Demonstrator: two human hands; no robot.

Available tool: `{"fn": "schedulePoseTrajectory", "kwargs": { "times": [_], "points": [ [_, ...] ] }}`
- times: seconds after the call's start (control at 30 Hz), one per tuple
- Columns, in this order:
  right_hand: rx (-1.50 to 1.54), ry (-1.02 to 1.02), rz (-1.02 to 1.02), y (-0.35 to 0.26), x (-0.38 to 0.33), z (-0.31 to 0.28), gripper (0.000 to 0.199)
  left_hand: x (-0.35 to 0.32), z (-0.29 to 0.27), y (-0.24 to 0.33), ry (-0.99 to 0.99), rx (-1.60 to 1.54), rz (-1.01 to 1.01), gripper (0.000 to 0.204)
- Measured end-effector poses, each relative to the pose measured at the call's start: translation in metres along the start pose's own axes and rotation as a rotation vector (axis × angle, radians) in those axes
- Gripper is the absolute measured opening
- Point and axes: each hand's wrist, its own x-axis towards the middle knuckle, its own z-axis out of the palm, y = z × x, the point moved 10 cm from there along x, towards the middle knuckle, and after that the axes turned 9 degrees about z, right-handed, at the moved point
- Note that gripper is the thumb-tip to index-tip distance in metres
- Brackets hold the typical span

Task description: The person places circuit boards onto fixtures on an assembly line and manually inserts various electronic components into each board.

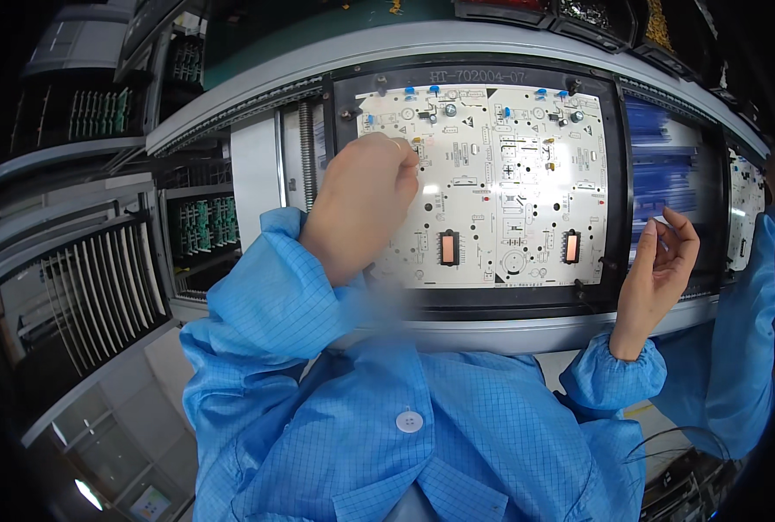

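The left hand (361, 204) rests curled on the white circuit board (509, 200), fingertips pinched at its upper left; whether they hold a part cannot be told. The board sits in a black carrier frame (618, 174) on the conveyor rail (492, 335). The right hand (661, 265) hovers half open and empty beside the frame's right edge.

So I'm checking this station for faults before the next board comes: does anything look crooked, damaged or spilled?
Nothing stands out. The white circuit board lies square in its black carrier frame on the conveyor. The left hand rests on the board's left part, and the right hand is raised beside the frame's right edge.
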Motion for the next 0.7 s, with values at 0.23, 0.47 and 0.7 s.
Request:
{"fn": "schedulePoseTrajectory", "kwargs": {
  "times": [0.23,0.47,0.7],
  "points": [
    [0.04,-0.013,0.018,0.003,-0.003,0.0,0.02,-0.005,0.003,0.026,0.058,0.309,0.147,0.012],
    [0.12,0.049,-0.029,0.005,-0.003,-0.021,0.014,-0.025,-0.03,0.005,0.236,0.197,0.092,0.02],
    [0.424,-0.283,-0.184,-0.04,-0.045,0.004,0.013,-0.052,-0.035,-0.027,0.328,0.275,-0.038,0.038]
  ]
}}
